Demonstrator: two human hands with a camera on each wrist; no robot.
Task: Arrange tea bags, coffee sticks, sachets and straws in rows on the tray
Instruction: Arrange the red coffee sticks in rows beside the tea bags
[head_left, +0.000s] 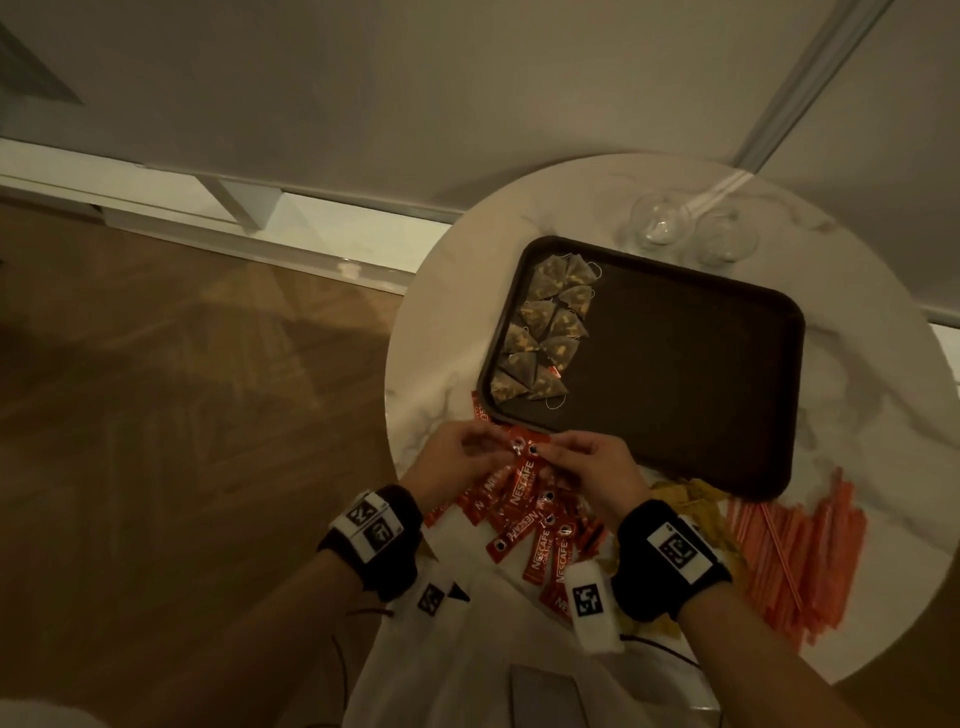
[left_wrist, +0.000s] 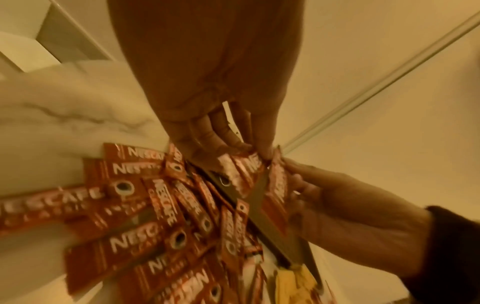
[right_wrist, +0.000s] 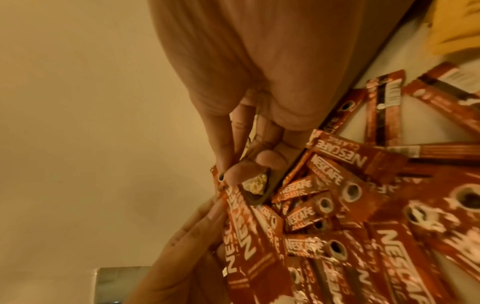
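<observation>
A dark tray (head_left: 701, 364) lies on the round marble table (head_left: 857, 415). Pyramid tea bags (head_left: 545, 332) stand in a double column along its left side. Just in front of the tray's near edge, my left hand (head_left: 491, 448) and right hand (head_left: 553, 451) both pinch a small bundle of red Nescafe coffee sticks (head_left: 522, 452). In the left wrist view the left fingers (left_wrist: 228, 144) close on the bundle's top (left_wrist: 249, 166). In the right wrist view the right fingertips (right_wrist: 233, 172) pinch the same sticks (right_wrist: 239, 226). A loose pile of coffee sticks (head_left: 530, 525) lies under my hands.
Yellow sachets (head_left: 696, 499) lie right of the pile, and orange straws (head_left: 795, 551) are heaped at the table's right front. Two clear glasses (head_left: 662, 223) stand behind the tray. The table edge and wooden floor (head_left: 208, 415) are to the left.
</observation>
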